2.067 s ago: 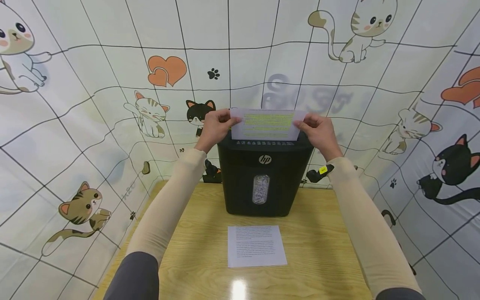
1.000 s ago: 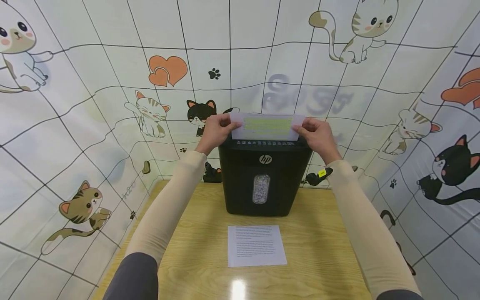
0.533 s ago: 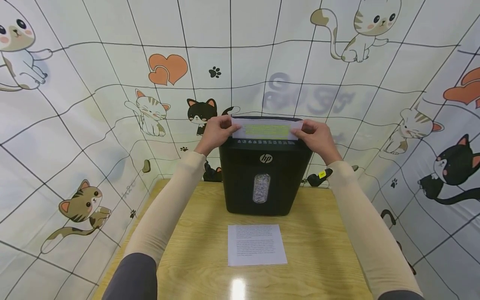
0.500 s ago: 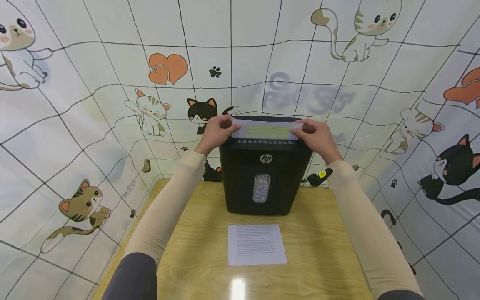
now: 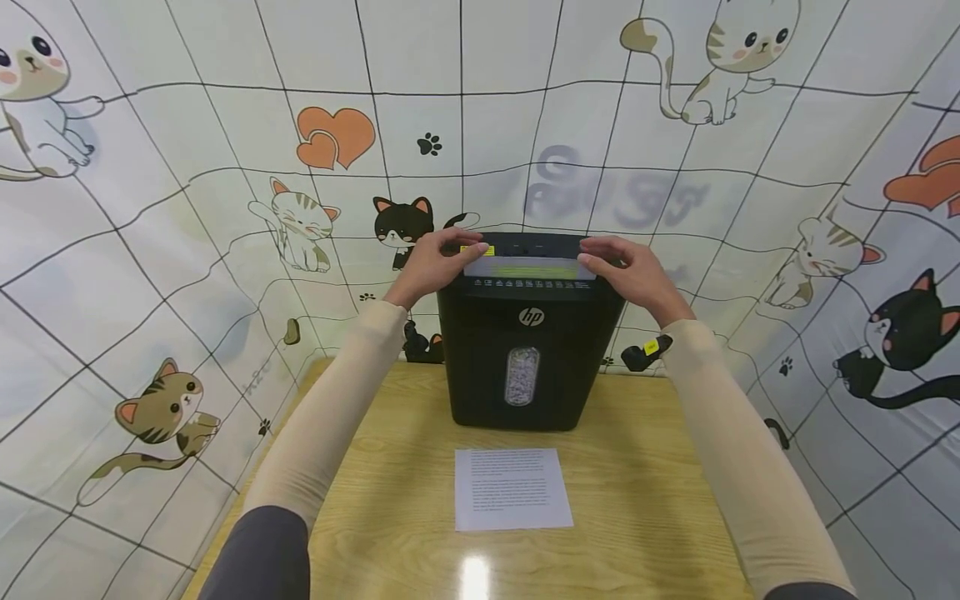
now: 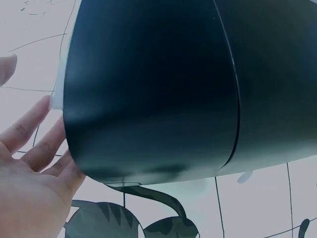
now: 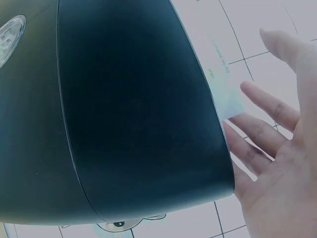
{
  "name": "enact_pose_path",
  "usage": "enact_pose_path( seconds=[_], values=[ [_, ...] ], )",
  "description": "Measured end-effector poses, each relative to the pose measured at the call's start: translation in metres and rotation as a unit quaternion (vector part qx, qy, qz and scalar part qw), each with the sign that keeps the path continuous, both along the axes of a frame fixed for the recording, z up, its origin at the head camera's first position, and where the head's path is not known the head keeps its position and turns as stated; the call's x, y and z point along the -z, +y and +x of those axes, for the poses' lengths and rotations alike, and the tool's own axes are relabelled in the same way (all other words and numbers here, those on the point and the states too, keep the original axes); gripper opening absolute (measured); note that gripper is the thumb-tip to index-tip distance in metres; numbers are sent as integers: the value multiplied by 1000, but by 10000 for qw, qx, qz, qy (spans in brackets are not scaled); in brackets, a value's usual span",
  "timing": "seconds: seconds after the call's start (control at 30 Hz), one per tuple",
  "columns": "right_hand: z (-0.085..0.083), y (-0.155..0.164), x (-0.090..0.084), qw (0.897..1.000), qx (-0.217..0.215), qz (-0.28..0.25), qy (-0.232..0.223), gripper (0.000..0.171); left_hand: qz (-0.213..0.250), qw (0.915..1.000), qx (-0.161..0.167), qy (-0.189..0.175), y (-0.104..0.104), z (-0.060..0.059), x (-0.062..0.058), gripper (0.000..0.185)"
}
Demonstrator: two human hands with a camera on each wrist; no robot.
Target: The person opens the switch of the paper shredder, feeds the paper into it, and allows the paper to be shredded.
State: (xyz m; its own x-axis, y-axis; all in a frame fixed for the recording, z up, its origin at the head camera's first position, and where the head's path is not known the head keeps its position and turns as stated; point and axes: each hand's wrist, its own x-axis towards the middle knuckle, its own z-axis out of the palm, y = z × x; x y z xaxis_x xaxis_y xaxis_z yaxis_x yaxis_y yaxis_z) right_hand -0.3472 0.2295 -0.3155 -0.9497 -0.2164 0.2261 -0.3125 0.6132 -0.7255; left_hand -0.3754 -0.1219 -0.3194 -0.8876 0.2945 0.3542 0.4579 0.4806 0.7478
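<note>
A black HP paper shredder (image 5: 487, 358) stands upright at the back of the table, white shreds showing through its front window. Only a low strip of the highlighted sheet of paper (image 5: 525, 267) sticks up from the slot. My left hand (image 5: 438, 262) is at the top left of the shredder, thumb apart from the fingers. Opposite it, my right hand (image 5: 626, 265) hovers by the right end of the strip. Both wrist views show spread fingers, with the left hand (image 6: 34, 168) and right hand (image 7: 277, 134) beside the shredder's edge and pinching nothing.
A printed sheet (image 5: 513, 490) lies flat on the wooden table (image 5: 390, 500) in front of the shredder. A cat-patterned curtain (image 5: 510, 50) surrounds the table at the back and sides. A small black object with a yellow label (image 5: 647, 353) is at the right wrist.
The highlighted sheet has sunk steadily into the slot, leaving a narrow strip. Both hands followed it down, then let go of its corners and spread their fingers.
</note>
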Motion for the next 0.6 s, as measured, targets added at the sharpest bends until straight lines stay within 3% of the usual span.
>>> enact_pose_path(
  seconds=[0.33,0.6],
  values=[
    [7,-1,-6,9996,-79,165,-227,76,-103,9995,76,-272,-4,7,-3,65],
    [14,1,-5,9986,-160,505,-49,88,-326,9994,46,64,-9,17,1,77]
  ],
)
